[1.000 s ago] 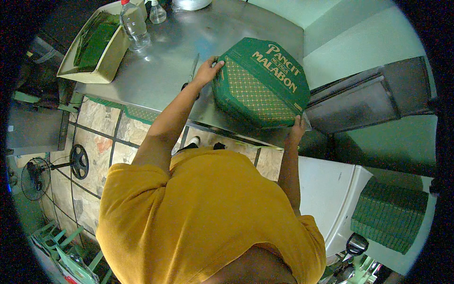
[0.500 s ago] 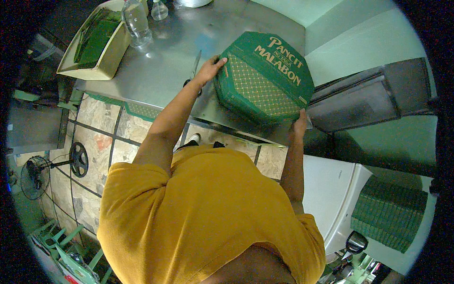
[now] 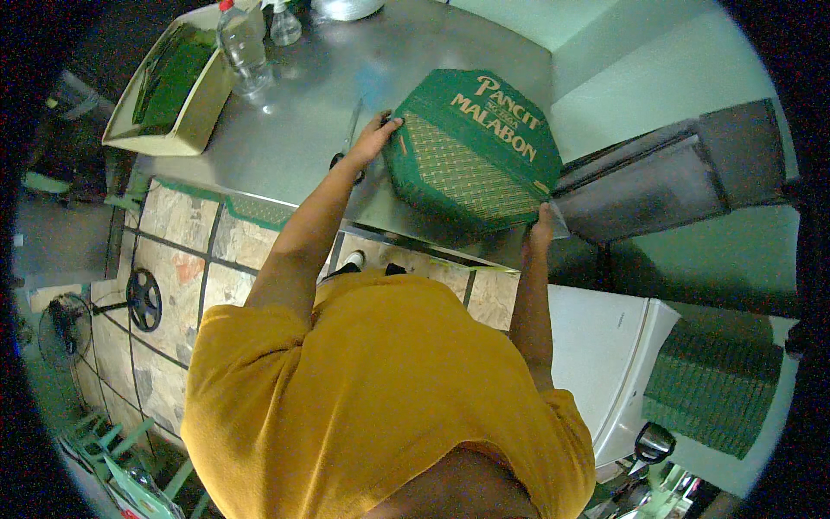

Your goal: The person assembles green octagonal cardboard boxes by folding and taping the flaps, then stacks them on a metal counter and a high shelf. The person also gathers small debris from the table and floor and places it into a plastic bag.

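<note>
Both hands grasp the green octagonal box (image 3: 471,151) on the steel desk (image 3: 294,130): left hand (image 3: 373,138) at its left edge, right hand (image 3: 541,229) at its near right corner. Box lies dead ahead between them, equally near each, its long axis running from near left to far right.

Even, moderately bright overhead light with a green cast; a soft glare patch on the steel counter (image 3: 311,121) near the clear bottle (image 3: 242,43). Fisheye distortion bends straight edges toward a black circular rim. Centre sharp; periphery darker and softer.

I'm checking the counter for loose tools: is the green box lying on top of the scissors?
No: the scissors lie on bare steel counter left of the green box, beside the left hand.
</note>
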A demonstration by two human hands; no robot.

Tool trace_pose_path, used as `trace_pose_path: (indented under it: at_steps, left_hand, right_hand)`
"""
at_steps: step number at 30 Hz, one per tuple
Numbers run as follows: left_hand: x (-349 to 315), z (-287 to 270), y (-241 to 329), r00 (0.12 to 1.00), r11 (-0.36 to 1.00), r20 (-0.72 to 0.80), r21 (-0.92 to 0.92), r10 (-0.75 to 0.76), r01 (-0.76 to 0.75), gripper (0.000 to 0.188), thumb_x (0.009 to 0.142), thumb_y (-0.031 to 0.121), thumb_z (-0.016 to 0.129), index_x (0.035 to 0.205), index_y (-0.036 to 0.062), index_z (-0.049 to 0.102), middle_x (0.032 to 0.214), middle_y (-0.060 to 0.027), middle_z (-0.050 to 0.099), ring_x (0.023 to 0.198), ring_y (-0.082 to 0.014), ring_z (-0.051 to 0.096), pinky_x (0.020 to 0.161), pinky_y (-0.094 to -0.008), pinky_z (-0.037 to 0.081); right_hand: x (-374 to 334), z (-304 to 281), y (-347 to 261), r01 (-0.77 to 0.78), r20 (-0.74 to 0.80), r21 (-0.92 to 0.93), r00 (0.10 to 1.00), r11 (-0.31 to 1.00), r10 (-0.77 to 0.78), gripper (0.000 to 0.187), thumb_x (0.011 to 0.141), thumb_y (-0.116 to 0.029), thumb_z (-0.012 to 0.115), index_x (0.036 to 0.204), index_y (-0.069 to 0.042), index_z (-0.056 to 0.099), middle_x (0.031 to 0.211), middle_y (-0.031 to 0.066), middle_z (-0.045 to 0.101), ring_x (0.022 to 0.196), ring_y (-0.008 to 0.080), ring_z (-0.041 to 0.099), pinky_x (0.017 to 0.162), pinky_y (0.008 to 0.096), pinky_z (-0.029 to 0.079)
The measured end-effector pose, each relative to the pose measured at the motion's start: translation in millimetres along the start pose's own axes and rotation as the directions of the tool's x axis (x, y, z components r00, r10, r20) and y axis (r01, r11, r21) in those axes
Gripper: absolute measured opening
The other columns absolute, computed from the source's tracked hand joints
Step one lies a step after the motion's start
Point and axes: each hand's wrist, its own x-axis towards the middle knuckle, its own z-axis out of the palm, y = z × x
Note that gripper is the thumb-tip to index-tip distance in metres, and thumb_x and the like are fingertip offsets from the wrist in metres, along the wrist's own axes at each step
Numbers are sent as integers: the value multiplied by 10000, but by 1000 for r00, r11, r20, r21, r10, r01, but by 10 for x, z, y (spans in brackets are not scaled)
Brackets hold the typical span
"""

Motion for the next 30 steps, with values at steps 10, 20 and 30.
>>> trace_pose_path:
  at_steps: [10,20,30]
  left_hand:
    - [262,11,101,934,946,229,-111,-273,304,699,767,635,550,1256,136,535,1207,-77,558,1104,-222,487,962,-390,327]
    - [-1086,-247,124,973,978,204,-156,-104,137,714,788,506,605,1361,127,410,1333,-96,438,1258,-258,376,1012,-426,330]
    - [-4811,-1327,-19,922,927,-380,-368,-78,-73,998,762,537,615,1460,20,124,1464,-180,249,1373,-299,204,1120,-412,159]
  right_hand:
    - [126,116,-163,-207,211,268,966,941,152,527,905,-462,528,1262,-75,506,1165,84,575,1017,252,559,874,393,451]
    - [-638,-97,-930,-354,338,309,908,883,246,546,903,-448,494,1300,-73,483,1315,98,504,1161,281,499,983,450,399]
    - [-2528,886,-1195,-298,675,-3,704,955,222,538,913,-428,482,1297,-52,460,1243,127,536,1054,295,560,844,445,494]
